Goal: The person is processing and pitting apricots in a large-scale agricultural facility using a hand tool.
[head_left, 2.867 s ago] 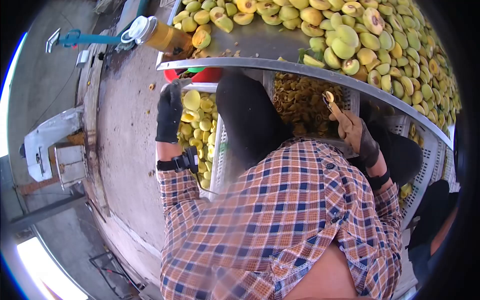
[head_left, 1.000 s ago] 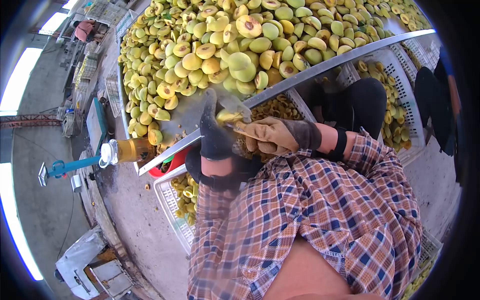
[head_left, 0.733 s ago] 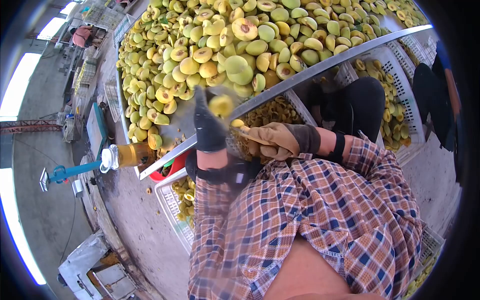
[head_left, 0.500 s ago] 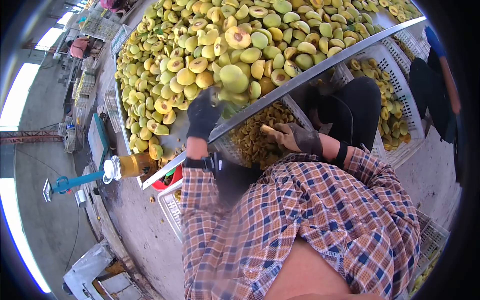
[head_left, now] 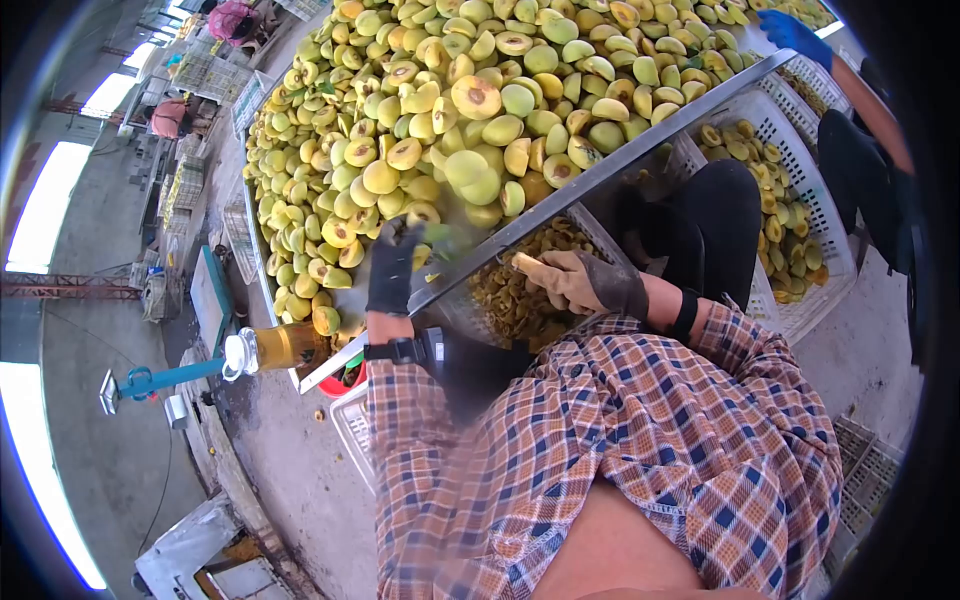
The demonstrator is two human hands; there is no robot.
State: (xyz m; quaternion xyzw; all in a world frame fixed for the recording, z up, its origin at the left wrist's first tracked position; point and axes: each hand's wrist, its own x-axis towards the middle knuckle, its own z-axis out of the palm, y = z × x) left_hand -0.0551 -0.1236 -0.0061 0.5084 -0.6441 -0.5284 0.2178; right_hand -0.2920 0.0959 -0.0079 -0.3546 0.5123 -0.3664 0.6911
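My left hand [head_left: 393, 265], in a black glove, is over the near edge of the metal table, right at the heap of halved yellow-green fruit [head_left: 400, 150]. A green blur shows beside its fingers, which are smeared by motion. In a brown glove, my right hand [head_left: 585, 282] is closed around a short wooden handle [head_left: 526, 264]; a thin curved metal piece shows at the handle's end. That hand is above a white crate [head_left: 598, 235] of small yellow-brown fruit pieces [head_left: 530, 300], below the table's metal rim [head_left: 610, 150].
At the right, another person's blue-gloved hand [head_left: 795, 38] reaches over the table. A white crate [head_left: 825, 225] of fruit halves stands beside my knee. On the left are an amber jar-like container [head_left: 290, 347], a blue post [head_left: 175, 376] and a red bucket [head_left: 343, 382]. People work farther back.
The view has shifted slightly. My left hand has drawn back a little from the heap. My right hand has turned the wooden handle slightly. The other person's blue-gloved hand has moved up over the table.
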